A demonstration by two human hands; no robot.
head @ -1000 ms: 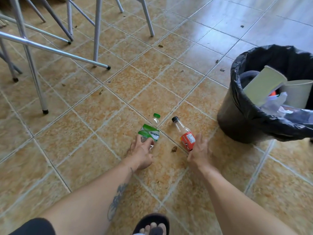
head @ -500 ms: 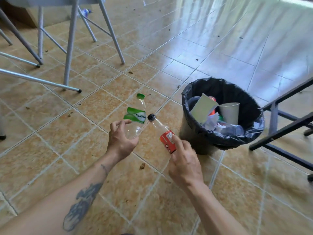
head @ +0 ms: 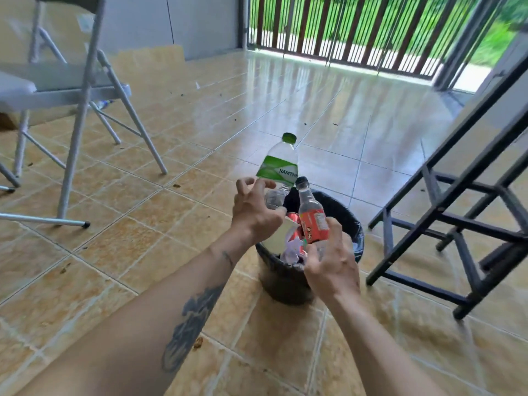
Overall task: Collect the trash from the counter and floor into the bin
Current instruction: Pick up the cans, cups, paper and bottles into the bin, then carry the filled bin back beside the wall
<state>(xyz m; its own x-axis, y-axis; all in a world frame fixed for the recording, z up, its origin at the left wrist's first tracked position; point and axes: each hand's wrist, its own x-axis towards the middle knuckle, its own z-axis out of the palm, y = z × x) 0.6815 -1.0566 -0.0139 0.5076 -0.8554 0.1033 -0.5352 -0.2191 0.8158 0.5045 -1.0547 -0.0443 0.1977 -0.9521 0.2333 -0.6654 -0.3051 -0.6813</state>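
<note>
I see the left hand (head: 255,212) above the bin's near-left rim, fingers spread and curled like a claw round the lower body of the clear water bottle (head: 278,170). The fingertips look barely on it; I cannot tell whether the grip is firm or the bottle is loose. The bottle stands roughly upright, green cap up, green label facing me, its base over the bin opening.

The right hand (head: 331,264) holds the small soda bottle (head: 313,221) by its lower end, thumb and fingers wrapped round it. That bottle tilts slightly left, black cap up, red label toward the camera, and sits just beside the water bottle, over the bin.

The bin (head: 288,278) is dark, lined with a black bag (head: 353,224), and stands on the tiled floor (head: 143,218) right under both hands. Inside I see a pale paper cup (head: 277,238), a red can (head: 293,217) and crumpled white paper (head: 291,251).

Small bits of debris (head: 197,342) lie scattered on the tiles. Left of the hands stands a white folding chair (head: 83,90); another small bottle (head: 103,103) lies on the floor under it. At right there's a dark metal frame (head: 445,212). A barred gate (head: 357,30) spans the far end, with greenery behind.
</note>
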